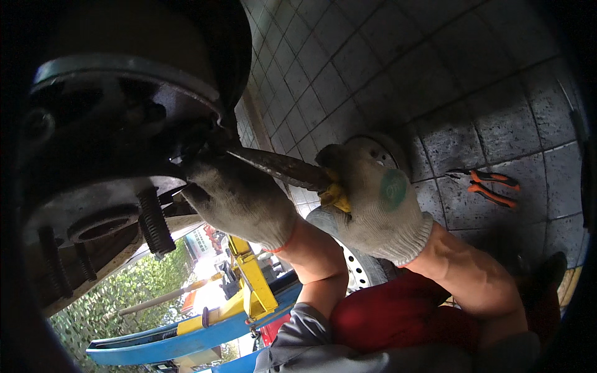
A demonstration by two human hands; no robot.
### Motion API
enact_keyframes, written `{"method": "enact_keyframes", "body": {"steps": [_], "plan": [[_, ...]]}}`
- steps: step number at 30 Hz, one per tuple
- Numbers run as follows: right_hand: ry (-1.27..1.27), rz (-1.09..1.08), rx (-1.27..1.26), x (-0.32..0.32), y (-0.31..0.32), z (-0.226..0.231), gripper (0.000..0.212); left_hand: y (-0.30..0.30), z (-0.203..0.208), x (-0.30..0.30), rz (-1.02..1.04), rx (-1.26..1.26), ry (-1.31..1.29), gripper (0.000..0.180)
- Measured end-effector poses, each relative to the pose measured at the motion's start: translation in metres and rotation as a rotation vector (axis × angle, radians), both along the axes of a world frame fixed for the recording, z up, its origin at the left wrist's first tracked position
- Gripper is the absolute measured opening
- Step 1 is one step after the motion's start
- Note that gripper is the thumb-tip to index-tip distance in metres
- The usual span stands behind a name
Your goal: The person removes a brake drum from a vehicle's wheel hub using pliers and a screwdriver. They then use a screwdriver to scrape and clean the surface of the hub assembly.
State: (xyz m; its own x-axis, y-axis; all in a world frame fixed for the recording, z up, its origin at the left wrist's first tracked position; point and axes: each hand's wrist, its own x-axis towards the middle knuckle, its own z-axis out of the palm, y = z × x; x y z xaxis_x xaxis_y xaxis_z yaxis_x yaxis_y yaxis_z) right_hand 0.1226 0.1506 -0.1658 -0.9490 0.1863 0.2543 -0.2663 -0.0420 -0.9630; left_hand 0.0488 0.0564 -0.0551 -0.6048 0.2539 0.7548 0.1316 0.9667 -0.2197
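My right hand (379, 208), in a pale knit glove with a green patch, is closed round the yellow handle of a long tool with a dark, tapering blade (283, 168). The blade's narrow end points left into a dark brake assembly (214, 133) with curved metal edges. Just below the tip, my left hand (242, 202), in a dirty glove, reaches into the same assembly. Its fingers are bent, and what they grip is lost in shadow. Several threaded studs (154, 221) stick out from the metal face to the left.
Pliers with orange-and-black handles (494, 188) lie on the tiled floor (497, 137) at the right. Behind my right hand is a round metal part with holes (379, 152). A wheel (359, 268) shows under my forearms. Blue (186, 339) and yellow (254, 280) equipment stands lower left.
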Motion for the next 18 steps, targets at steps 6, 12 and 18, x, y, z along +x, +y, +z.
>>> {"method": "enact_keyframes", "body": {"steps": [6, 12, 18], "plan": [[0.044, -0.032, -0.063, -0.009, 0.003, 0.001, 0.031, -0.016, -0.004, -0.016, -0.061, -0.016, 0.038, 0.06], [0.089, -0.084, 0.095, -0.033, 0.015, -0.011, 0.043, -0.011, -0.012, -0.02, -0.046, -0.114, 0.089, 0.05], [-0.064, -0.196, 0.227, -0.018, 0.026, -0.035, 0.049, -0.044, -0.018, -0.03, -0.189, -0.031, -0.002, 0.048]]}}
